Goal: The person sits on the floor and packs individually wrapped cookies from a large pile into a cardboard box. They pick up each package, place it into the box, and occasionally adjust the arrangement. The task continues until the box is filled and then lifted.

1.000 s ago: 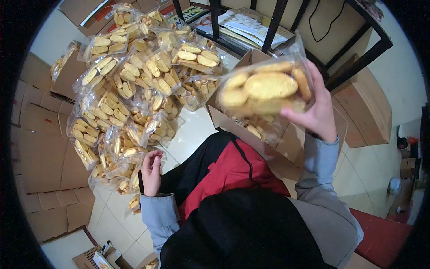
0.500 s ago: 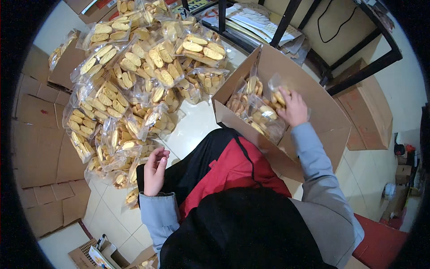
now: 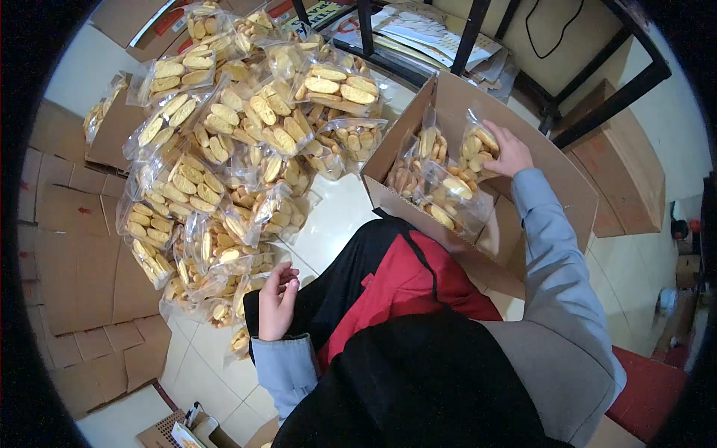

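Inside the open cardboard box (image 3: pixel 553 201) at the right, several clear plastic bags of oval, golden biscuits stand together. My right hand (image 3: pixel 510 149) is at the far right bag of biscuits (image 3: pixel 473 151), its fingers bent against the bag's right side. The fingertips are partly hidden by the bag. Nearer to me in the box lies another biscuit bag (image 3: pixel 450 193), tilted. My left hand (image 3: pixel 280 300) hovers by my left knee, empty, with the fingers loosely curled and apart from the thumb. Beside it spreads a large pile of biscuit bags (image 3: pixel 258 127).
Brown cardboard (image 3: pixel 82 246) lines the left side. A black metal frame (image 3: pixel 467 37) with papers (image 3: pixel 433 33) under it stands behind the box. Another carton (image 3: pixel 624 175) is at the right, and a red object (image 3: pixel 646 388) lies at lower right.
My right hand has shifted slightly outward to the right side of the bag, which now stands more upright in the box. The view has turned a little; my left hand keeps its pose.
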`<act>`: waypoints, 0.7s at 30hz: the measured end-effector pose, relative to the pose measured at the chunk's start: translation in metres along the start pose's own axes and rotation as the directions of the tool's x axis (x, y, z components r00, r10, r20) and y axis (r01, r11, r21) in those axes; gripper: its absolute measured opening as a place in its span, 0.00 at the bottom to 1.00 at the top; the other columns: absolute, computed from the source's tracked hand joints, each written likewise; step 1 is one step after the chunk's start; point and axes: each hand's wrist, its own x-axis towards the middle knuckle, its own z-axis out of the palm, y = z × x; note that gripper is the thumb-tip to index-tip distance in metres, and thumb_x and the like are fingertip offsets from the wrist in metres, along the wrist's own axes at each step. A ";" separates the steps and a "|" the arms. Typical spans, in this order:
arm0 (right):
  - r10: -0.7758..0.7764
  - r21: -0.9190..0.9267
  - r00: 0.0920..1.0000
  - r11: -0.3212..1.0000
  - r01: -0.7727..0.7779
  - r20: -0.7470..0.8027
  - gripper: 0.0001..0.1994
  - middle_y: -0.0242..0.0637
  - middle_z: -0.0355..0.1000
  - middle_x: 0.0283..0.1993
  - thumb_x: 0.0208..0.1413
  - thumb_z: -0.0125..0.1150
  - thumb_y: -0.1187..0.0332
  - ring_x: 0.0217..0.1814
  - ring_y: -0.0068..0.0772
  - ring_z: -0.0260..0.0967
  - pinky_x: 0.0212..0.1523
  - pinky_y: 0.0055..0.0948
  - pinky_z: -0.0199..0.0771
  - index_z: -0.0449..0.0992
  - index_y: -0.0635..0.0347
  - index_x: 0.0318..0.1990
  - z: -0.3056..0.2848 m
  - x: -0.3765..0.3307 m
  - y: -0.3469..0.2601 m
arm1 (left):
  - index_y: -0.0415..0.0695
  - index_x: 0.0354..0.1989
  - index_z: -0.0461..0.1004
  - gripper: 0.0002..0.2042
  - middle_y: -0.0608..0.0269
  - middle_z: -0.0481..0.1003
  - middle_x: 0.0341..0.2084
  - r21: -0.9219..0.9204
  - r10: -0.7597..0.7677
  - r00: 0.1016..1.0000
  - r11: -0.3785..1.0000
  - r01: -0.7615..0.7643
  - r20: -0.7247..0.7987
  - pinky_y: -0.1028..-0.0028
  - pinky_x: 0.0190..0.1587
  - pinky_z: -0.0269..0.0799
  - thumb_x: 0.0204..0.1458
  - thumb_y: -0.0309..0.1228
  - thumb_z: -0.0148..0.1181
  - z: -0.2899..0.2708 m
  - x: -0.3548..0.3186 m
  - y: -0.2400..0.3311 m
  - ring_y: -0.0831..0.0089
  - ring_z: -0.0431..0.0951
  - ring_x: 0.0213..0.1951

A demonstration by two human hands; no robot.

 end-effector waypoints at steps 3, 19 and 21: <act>0.007 0.067 0.996 0.998 -0.002 -0.084 0.44 0.42 0.63 0.51 0.29 0.68 0.57 0.51 0.47 0.64 0.50 0.40 0.67 0.53 0.37 0.60 0.008 -0.017 0.007 | 0.35 0.48 0.65 0.16 0.56 0.73 0.35 0.030 -0.002 1.000 1.000 0.002 0.002 0.74 0.41 0.69 0.52 0.27 0.53 0.005 0.005 0.002 0.71 0.73 0.38; 0.094 0.024 0.976 0.996 -0.092 -0.194 0.41 0.39 0.62 0.52 0.32 0.67 0.59 0.51 0.44 0.64 0.47 0.37 0.70 0.56 0.35 0.60 0.014 -0.042 -0.032 | 0.46 0.35 0.74 0.10 0.64 0.76 0.30 0.544 0.410 0.496 0.000 -0.839 0.765 0.68 0.32 0.71 0.48 0.35 0.52 0.271 0.176 0.152 0.68 0.77 0.35; 0.132 0.024 0.973 0.991 -0.130 -0.187 0.41 0.37 0.62 0.52 0.31 0.67 0.60 0.52 0.44 0.64 0.49 0.37 0.69 0.57 0.37 0.60 0.012 -0.046 -0.035 | 0.45 0.28 0.76 0.07 0.63 0.75 0.27 0.535 0.234 0.521 0.005 -0.845 0.821 0.64 0.28 0.72 0.46 0.32 0.52 0.300 0.180 0.136 0.67 0.78 0.28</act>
